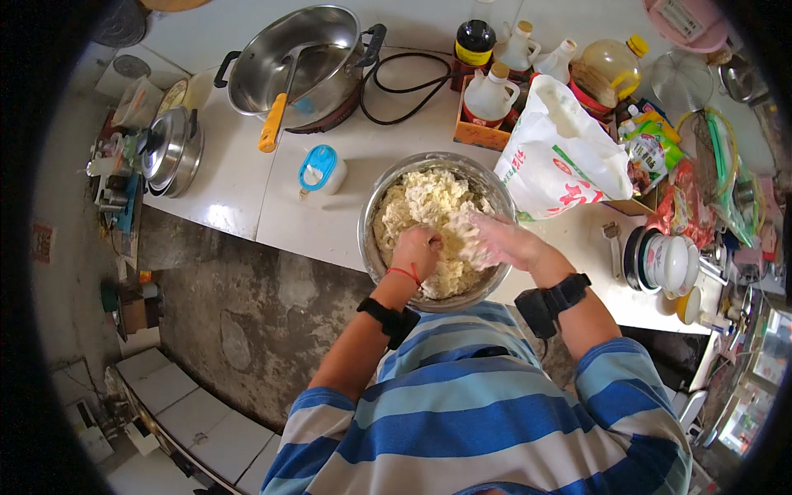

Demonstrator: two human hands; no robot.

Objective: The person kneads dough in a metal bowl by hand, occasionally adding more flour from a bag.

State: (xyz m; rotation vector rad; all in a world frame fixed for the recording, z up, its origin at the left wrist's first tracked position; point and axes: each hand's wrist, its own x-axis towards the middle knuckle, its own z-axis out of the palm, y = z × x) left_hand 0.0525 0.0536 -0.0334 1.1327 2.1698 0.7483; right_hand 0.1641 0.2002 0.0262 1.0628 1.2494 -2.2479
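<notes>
A round metal bowl (369, 263) stands at the counter's front edge, close against my striped shirt. Lumpy, pale yellow dough (427, 201) fills much of it, and the inner wall is smeared with flour or paste. My left hand (417, 247), with a red string at the wrist, is curled in the dough; whether its fingers grip any is hidden. My right hand (495, 240) is at the bowl's right side, coated with sticky dough and slightly blurred, its fingers extended along the mixture. Just behind the bowl's right rim leans an open white plastic bag (557, 167) with printing.
On the white counter (238, 179) are a large steel pot (297, 62) with an orange-handled spatula (273, 124), a blue-lidded container (322, 168), a black cable (405, 90) and boxed bottles (489, 99). Stacked bowls (671, 263) stand at the right, a lidded pot (170, 151) at the left.
</notes>
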